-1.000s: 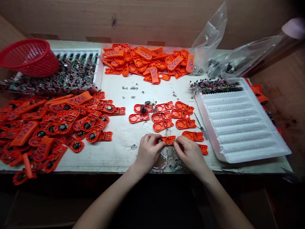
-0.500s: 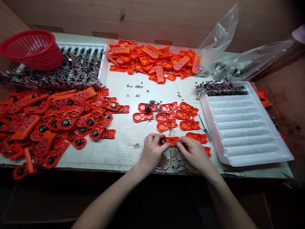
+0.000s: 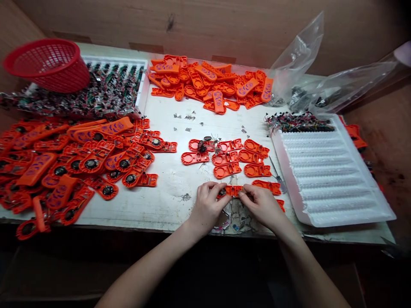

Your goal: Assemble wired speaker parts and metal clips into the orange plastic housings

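My left hand [image 3: 210, 203] grips the round end of an orange plastic shell [image 3: 231, 191], which lies open side up at the table's front edge with a dark round speaker in it. At the shell's narrow end is my right hand [image 3: 258, 203], its thumb and finger pinched together; whether a small part sits between them is hidden. Just beyond, several open shells [image 3: 226, 170] lie in loose rows, a few small black speakers [image 3: 202, 145] among them. One more shell [image 3: 267, 187] is beside my right hand.
A big pile of shells with speakers [image 3: 91, 164] covers the left. Behind it stand a red basket [image 3: 72, 72] and a tray of wired parts [image 3: 141, 92]. More shells [image 3: 218, 100] lie at the back. To the right are a screwdriver [image 3: 276, 173], a white foam tray [image 3: 337, 171] and plastic bags [image 3: 297, 55].
The whole view has shifted slightly, things now appearing a little further right. Both hands stay at the same shell, with only slight finger movement.
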Demonstrator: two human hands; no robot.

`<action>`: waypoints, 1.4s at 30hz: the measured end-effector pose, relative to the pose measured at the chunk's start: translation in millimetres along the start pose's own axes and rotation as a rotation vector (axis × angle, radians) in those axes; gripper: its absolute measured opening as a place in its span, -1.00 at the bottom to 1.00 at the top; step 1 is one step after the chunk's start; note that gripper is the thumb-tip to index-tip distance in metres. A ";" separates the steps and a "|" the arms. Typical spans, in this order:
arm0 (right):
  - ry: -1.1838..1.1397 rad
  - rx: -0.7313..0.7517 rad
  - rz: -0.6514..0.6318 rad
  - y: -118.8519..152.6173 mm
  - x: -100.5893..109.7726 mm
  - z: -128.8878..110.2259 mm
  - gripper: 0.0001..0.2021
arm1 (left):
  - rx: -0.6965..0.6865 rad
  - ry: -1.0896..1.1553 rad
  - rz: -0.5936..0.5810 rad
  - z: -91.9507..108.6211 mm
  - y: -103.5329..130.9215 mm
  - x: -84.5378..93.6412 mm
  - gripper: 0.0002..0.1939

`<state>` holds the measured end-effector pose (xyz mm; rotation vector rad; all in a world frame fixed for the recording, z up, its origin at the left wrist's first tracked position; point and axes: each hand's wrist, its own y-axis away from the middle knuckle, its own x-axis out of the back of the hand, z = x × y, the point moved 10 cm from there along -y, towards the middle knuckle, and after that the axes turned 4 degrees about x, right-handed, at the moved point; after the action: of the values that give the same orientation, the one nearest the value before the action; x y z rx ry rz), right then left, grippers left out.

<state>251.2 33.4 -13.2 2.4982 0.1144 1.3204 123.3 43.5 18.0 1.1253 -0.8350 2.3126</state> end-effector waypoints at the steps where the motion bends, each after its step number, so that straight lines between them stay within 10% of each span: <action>1: 0.016 -0.005 -0.007 -0.5 0.2 -1.1 -0.73 | 0.006 0.004 -0.002 -0.5 -0.2 0.1 -0.83; 15: 0.464 -0.241 -0.182 -12.6 -5.0 -15.0 -0.79 | 0.049 0.031 -0.010 -3.4 -1.7 2.0 -0.85; 23: -0.209 -0.098 -0.278 -12.5 7.9 12.0 -0.82 | 0.074 0.100 -0.006 -7.4 -2.5 2.7 -0.82; 34: -0.073 -0.143 -0.248 -48.1 0.7 16.2 -0.66 | 0.068 0.155 -0.088 -1.6 -9.3 3.3 -0.77; 37: -0.147 0.008 -0.238 -38.3 14.0 -0.5 -0.67 | 0.055 0.115 0.040 -16.4 -6.0 47.2 -0.76; 42: -0.289 0.170 0.069 -30.0 61.1 -12.0 -0.73 | 0.201 -0.276 0.418 -101.8 14.0 174.2 -0.70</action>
<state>278.6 77.7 32.3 2.8308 0.0779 0.9961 -41.2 123.1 104.6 1.5023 -1.0379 2.6650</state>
